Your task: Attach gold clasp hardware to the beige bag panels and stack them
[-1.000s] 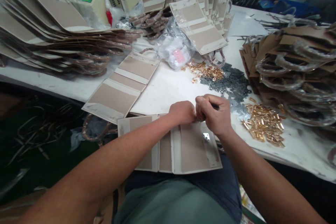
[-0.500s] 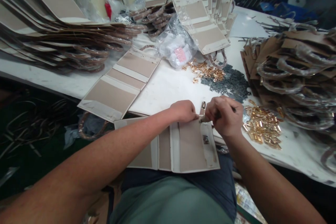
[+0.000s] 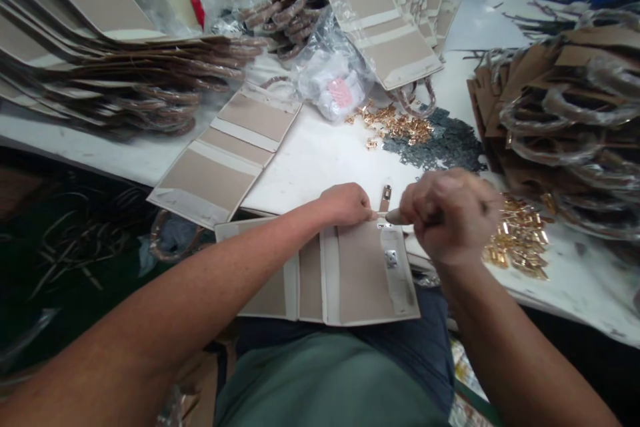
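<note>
A beige bag panel [image 3: 367, 273] with white strips lies across my lap, its far edge at the table. My left hand [image 3: 347, 205] is closed at that far edge, its fingertips pinching the panel there. Close to its right, my right hand [image 3: 450, 213] is a fist, blurred. From it a greyish tapered tip [image 3: 394, 216] points left at the panel's edge; what it belongs to is hidden. Just beyond the edge a brown strap with a metal clasp [image 3: 387, 193] sticks out onto the table. A small metal plate [image 3: 391, 258] sits on the panel's right-hand white strip.
Gold metal fittings [image 3: 520, 240] lie right of my right hand. Farther back are dark small plates [image 3: 450, 140], smaller gold pieces [image 3: 400, 125] and a plastic bag [image 3: 333, 83]. Another panel [image 3: 230, 147] overhangs the table edge. Stacked bags stand left and right [image 3: 565, 127].
My right hand has moved a little to the right and drawn back from the panel's edge. My left hand keeps its place. The view has shifted slightly.
</note>
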### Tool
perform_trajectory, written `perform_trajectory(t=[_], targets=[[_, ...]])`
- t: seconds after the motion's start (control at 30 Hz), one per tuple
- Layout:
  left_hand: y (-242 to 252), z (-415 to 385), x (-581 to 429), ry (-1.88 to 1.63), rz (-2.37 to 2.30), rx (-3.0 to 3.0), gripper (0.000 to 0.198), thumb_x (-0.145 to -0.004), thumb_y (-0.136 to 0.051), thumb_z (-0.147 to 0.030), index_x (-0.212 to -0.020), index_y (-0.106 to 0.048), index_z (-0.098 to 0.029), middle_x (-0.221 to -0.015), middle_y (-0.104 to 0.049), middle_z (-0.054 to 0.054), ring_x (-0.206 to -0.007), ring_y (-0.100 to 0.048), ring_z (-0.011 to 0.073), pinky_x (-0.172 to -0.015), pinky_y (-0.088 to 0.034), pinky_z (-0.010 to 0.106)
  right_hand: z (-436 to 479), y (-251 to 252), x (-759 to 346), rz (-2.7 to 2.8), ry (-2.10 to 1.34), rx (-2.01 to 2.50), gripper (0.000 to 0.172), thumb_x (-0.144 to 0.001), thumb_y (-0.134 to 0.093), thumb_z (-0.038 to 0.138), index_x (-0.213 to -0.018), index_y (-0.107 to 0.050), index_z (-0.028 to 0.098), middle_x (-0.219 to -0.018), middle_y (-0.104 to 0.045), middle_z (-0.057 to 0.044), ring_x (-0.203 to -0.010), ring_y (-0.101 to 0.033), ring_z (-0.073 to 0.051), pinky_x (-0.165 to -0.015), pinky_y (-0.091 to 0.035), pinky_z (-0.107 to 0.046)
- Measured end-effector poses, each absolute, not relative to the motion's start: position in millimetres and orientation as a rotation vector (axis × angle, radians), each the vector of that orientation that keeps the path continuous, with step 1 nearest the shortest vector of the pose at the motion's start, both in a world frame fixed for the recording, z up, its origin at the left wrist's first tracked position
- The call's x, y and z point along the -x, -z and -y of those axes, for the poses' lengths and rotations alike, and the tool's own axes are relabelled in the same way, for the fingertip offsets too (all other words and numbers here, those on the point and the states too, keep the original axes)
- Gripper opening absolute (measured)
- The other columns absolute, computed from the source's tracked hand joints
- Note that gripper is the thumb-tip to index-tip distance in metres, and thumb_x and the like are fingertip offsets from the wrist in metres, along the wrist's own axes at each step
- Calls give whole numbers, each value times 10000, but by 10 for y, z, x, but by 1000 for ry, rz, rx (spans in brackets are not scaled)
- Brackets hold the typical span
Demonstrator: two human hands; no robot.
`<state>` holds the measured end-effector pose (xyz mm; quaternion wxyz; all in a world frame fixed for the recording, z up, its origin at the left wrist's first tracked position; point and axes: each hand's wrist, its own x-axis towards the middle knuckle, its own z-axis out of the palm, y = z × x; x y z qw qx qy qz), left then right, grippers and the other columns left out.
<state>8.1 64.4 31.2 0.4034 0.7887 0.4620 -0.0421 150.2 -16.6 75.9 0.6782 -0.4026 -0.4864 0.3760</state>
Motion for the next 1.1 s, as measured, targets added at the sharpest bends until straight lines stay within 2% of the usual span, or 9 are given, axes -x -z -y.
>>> perform_trajectory(t=[0.13,0.33,0.47,0.77,0.83,0.9,0.97,1.03,1.1], targets=[[-300,-642,-82,119,-1169,-1991,315,-864,-687,-481,-736,-774,-208,-654,-660,-3,-659,-562,156,-601,-343,292,151,-747,-1533,1204,-898,1025,473,-944,-726,354,-531,-528,235,-482,-482,24,-434,-430,-131,-435,-389,-285],[-306,-646,-85,84,-1164,-1998,295,-847,-703,-474,-751,-776,-204,-672,-676,5,-670,-584,163,-606,-346,297,89,-758,-1599,1079,-820,848,384,-901,-685,230,-560,-510,245,-465,-441,58,-377,-385,-119,-383,-337,-274],[-307,-640,-84,97,-1166,-1981,304,-849,-687,-481,-751,-773,-206,-672,-676,6,-668,-584,163,-609,-352,302,94,-643,-1626,1070,-908,941,405,-915,-698,273,-565,-496,244,-480,-434,59,-389,-384,-114,-390,-331,-268],[-287,-615,-84,39,-1175,-1968,268,-847,-708,-455,-790,-781,-204,-719,-709,11,-717,-630,174,-631,-393,298,197,-457,-1605,1136,-879,997,420,-917,-702,396,-602,-457,265,-483,-441,62,-406,-393,-128,-418,-358,-292],[-334,-501,-67,-17,-1236,-2013,253,-872,-698,-446,-871,-790,-210,-817,-748,26,-788,-668,201,-678,-445,309,201,-423,-1608,1172,-862,1022,429,-925,-686,409,-607,-435,268,-482,-446,62,-408,-398,-131,-425,-362,-297],[-372,-273,-26,-182,-1324,-2165,279,-918,-670,-431,-1063,-778,-219,-1017,-770,60,-945,-694,249,-788,-506,352,205,-415,-1621,1198,-840,1036,443,-937,-671,422,-608,-417,269,-483,-449,63,-412,-403,-133,-436,-369,-297],[-377,67,39,-421,-1353,-2366,394,-961,-643,-424,-1289,-697,-212,-1261,-717,112,-1160,-652,300,-954,-520,429,212,-422,-1633,1210,-830,1040,446,-943,-663,424,-606,-417,268,-483,-454,63,-418,-411,-135,-445,-375,-296],[-336,464,116,-594,-1256,-2521,549,-965,-655,-489,-1422,-602,-190,-1443,-613,158,-1330,-556,331,-1122,-451,501,217,-428,-1639,1205,-831,1041,433,-939,-662,409,-604,-428,267,-479,-461,62,-419,-418,-136,-448,-375,-295],[-258,828,178,-575,-1088,-2618,763,-900,-700,-644,-1492,-543,-189,-1561,-513,180,-1441,-459,361,-1240,-329,565,217,-431,-1636,1194,-840,1039,416,-929,-660,383,-597,-437,268,-468,-463,63,-409,-417,-134,-442,-366,-293]])
